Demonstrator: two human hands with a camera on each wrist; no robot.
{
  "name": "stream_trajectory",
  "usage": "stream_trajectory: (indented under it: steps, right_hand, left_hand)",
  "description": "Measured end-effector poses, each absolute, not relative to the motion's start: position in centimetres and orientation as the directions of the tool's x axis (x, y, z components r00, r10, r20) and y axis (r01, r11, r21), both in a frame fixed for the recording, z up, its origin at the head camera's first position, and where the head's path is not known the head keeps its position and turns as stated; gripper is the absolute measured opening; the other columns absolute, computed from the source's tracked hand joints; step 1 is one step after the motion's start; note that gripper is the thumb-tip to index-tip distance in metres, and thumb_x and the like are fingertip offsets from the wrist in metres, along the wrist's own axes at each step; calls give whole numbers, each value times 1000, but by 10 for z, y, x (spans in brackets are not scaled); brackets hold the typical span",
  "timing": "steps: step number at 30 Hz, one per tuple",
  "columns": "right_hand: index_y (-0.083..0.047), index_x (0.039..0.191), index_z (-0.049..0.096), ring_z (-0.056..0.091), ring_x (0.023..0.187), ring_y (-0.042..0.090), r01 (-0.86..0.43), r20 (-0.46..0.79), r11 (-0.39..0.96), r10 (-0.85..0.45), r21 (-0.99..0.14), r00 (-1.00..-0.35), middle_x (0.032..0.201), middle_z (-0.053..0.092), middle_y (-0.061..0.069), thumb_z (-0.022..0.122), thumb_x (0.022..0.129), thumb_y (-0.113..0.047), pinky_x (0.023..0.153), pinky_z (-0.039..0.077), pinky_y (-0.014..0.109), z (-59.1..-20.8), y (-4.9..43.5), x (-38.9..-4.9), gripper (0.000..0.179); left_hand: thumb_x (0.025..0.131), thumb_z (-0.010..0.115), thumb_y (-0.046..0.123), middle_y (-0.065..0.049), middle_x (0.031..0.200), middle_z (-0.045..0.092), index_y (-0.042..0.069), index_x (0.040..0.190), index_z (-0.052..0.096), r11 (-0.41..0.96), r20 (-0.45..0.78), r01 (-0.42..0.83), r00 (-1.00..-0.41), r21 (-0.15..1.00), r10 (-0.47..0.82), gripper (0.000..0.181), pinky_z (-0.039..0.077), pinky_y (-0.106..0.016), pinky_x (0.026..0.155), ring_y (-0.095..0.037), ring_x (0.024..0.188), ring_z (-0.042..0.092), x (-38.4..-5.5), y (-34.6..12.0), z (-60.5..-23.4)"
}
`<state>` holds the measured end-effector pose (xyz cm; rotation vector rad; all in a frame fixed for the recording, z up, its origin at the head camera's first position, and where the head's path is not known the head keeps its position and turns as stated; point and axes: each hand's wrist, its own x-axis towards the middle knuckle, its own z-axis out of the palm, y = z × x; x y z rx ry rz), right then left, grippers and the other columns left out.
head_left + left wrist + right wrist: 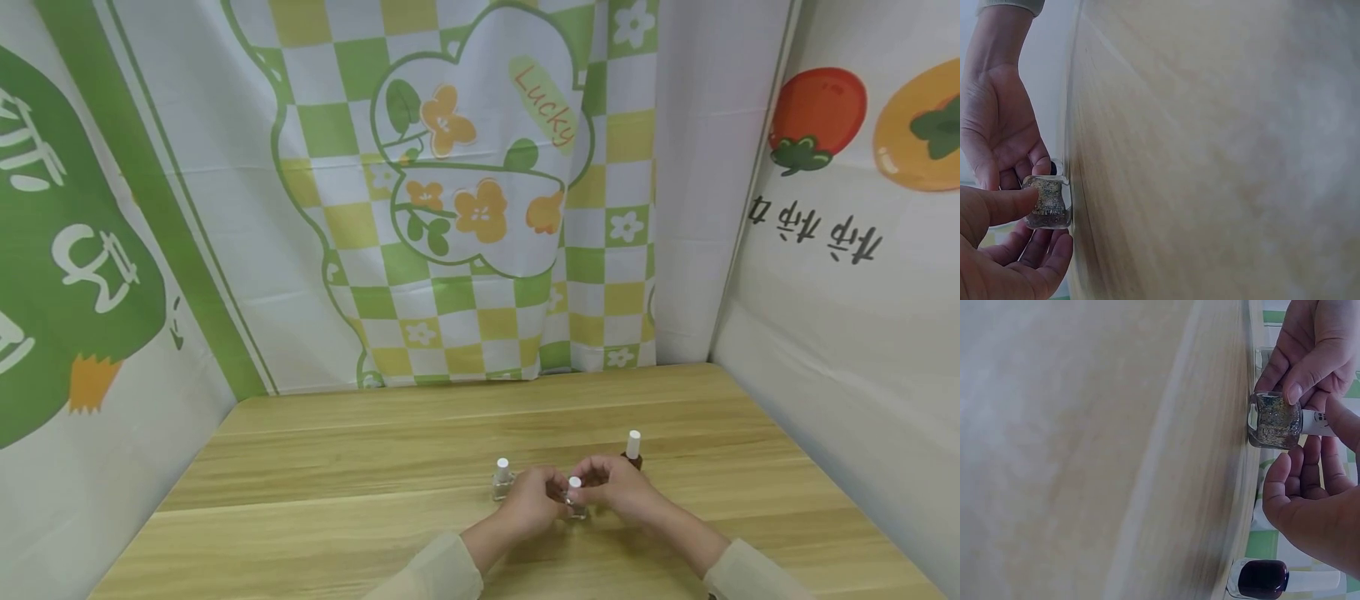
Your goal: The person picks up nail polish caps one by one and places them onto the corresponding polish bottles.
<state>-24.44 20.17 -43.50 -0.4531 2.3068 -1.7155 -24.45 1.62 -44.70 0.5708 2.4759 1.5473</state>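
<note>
A small square glass nail polish bottle (1275, 422) with gold and silver glitter stands upright at the tabletop, between both hands. My left hand (531, 502) grips its glass body, the thumb flat on the near face and the fingers behind. With the right hand (618, 486) I pinch the white cap (574, 482); the thumb lies against the cap and the other fingers curl on its far side. Just left of the left hand, a clear nail polish bottle (502, 481) has a white cap too. Behind the right hand is a dark red nail polish bottle (1263, 579) with a tall white cap.
The wood-grain table (337, 450) runs back to a hanging cloth (465, 317) with green and yellow checks. Printed white cloths enclose it at the left (187, 350) and at the right (825, 333).
</note>
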Motion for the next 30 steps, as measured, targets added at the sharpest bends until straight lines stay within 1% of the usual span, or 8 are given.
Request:
stream_trajectory:
  steps: [8, 15, 22, 25, 30]
  right_hand:
    - [4, 101, 62, 59, 90, 22, -115, 5, 261, -388, -958, -922, 95, 63, 7, 77, 83, -15, 82, 51, 36, -437, 202, -246, 30]
    - [4, 101, 62, 61, 88, 21, -120, 9, 263, -386, -957, -923, 92, 65, 6, 78, 82, -12, 80, 52, 35, -436, 200, -246, 30]
    - [6, 106, 61, 58, 90, 22, -118, 17, 249, -372, -961, -928, 97, 63, 9, 78, 81, -9, 79, 51, 32, -431, 200, -245, 33]
    - [6, 110, 59, 57, 93, 23, -120, 21, 254, -360, -960, -933, 100, 61, 10, 77, 82, -9, 80, 52, 32, -429, 202, -244, 36]
    - [8, 116, 55, 55, 97, 23, -141, 39, 276, -345, -951, -938, 108, 57, 14, 75, 85, -13, 83, 51, 32, -422, 207, -243, 43]
  left_hand:
    - [76, 75, -8, 2, 82, 61, 2, 92, 64, 391, 50, 222, -913, 893, 405, 22, 53, -25, 67, -12, 77, 58, -244, 16, -446]
    - [76, 75, -9, 2, 84, 62, 1, 95, 65, 384, 56, 229, -909, 894, 413, 24, 53, -26, 69, -12, 79, 59, -245, 16, -447]
    - [75, 77, -6, 2, 83, 63, 1, 95, 65, 387, 80, 247, -913, 889, 399, 25, 52, -27, 71, -12, 79, 59, -244, 15, -443]
    - [76, 76, -5, 1, 86, 63, 1, 97, 65, 364, 82, 240, -913, 900, 400, 25, 52, -29, 75, -14, 82, 60, -243, 14, -440]
    - [80, 74, -1, -3, 96, 63, 0, 104, 63, 336, 58, 211, -909, 918, 412, 27, 53, -37, 83, -20, 91, 61, -242, 10, -432]
